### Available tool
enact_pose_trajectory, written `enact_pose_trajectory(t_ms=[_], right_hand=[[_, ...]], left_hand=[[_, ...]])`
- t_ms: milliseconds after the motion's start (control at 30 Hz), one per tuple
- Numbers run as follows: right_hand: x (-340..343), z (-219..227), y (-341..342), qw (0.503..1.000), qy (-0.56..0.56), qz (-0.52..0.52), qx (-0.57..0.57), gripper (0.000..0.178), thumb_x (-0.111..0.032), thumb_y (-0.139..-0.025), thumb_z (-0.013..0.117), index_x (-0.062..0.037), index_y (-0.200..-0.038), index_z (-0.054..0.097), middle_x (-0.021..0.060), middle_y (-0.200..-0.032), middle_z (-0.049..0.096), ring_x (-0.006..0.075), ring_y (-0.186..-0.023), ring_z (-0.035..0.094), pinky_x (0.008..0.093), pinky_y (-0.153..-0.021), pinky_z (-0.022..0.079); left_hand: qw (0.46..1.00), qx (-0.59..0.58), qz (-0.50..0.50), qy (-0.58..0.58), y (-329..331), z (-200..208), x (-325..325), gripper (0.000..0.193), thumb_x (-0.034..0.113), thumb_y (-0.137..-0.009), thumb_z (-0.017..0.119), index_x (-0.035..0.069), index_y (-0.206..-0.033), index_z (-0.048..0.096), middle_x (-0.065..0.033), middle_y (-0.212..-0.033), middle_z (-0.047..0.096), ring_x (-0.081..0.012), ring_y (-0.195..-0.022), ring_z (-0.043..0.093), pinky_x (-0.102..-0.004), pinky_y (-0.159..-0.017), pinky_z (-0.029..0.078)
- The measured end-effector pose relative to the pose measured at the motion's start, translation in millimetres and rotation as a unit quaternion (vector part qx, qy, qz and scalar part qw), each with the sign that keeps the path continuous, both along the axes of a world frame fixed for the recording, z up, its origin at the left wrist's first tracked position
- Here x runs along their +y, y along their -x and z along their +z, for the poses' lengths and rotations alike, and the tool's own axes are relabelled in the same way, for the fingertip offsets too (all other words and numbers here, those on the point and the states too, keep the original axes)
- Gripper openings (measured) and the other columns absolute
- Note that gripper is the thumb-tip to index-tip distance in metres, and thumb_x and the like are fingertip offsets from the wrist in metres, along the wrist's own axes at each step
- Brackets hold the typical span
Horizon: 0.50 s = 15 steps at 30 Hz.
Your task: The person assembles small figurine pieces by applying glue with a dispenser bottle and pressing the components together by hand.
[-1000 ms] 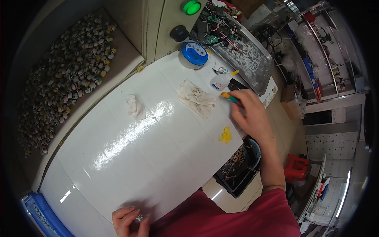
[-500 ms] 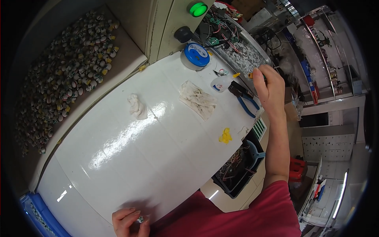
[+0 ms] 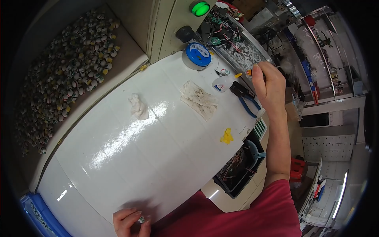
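White desk (image 3: 169,158) fills the middle, with the heap of small pale parts (image 3: 67,75) on a ledge at far left. Metal tray (image 3: 256,49) with wires sits at the far right, black bin (image 3: 233,189) of wire scraps below the desk's right edge. Right hand (image 3: 270,85) is up by the tray's near corner, fingers closed round a tool (image 3: 249,72); only its orange end shows. Left hand (image 3: 129,222) is at the near edge, fingers nearly pinched together on a small part (image 3: 141,219). Blue-lidded tub (image 3: 197,57), stained rag (image 3: 198,100), pliers (image 3: 249,100), bottle (image 3: 222,84) and yellow scraps (image 3: 227,136) lie toward the right side. Risks, my read: a loose pinch could drop the part off the near edge; a low sweep of the right hand could tip the bottle or knock the pliers off, since both sit close to that side. Vs one second ago: right hand has moved up and away from the desk, uncovering the pliers; left hand essentially unchanged, part still in it.
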State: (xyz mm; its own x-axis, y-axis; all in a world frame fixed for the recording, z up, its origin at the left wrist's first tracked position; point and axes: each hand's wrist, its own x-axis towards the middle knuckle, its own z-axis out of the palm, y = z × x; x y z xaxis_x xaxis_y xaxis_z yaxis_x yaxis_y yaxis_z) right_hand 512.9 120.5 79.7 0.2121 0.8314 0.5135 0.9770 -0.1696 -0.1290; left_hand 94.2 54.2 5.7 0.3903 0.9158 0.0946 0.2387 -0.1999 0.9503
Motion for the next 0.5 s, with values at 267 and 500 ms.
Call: enact_pose_trajectory(t_ms=[267, 500], right_hand=[[-0.6, 1.5, 0.8, 1.0, 0.005, 0.003, 0.002, 0.027, -0.026, -0.085, 0.054, -0.0029, -0.072, 0.059, 0.0107, -0.062, 0.048, 0.0266, -0.059, 0.049, 0.0351, -0.054, 0.038], [-0.4, 1.1, 0.6, 1.0, 0.008, -0.001, 0.005, 0.027, -0.027, -0.085, 0.054, -0.0027, -0.072, 0.058, 0.0108, -0.063, 0.048, 0.0269, -0.059, 0.049, 0.0352, -0.055, 0.038]], left_hand=[[1.0, 0.0, -0.012, 0.014, 3.0, -0.8, 1.9, 0.009, 0.004, -0.084, 0.059, 0.002, -0.093, 0.057, -0.0147, -0.076, 0.061, -0.0259, -0.071, 0.06, -0.0359, -0.06, 0.053], [1.0, -0.016, -0.005, 0.012, 2.1, -1.3, 0.4, 0.012, 0.003, -0.085, 0.057, 0.004, -0.097, 0.056, -0.0139, -0.076, 0.06, -0.0254, -0.069, 0.059, -0.0365, -0.06, 0.052]])
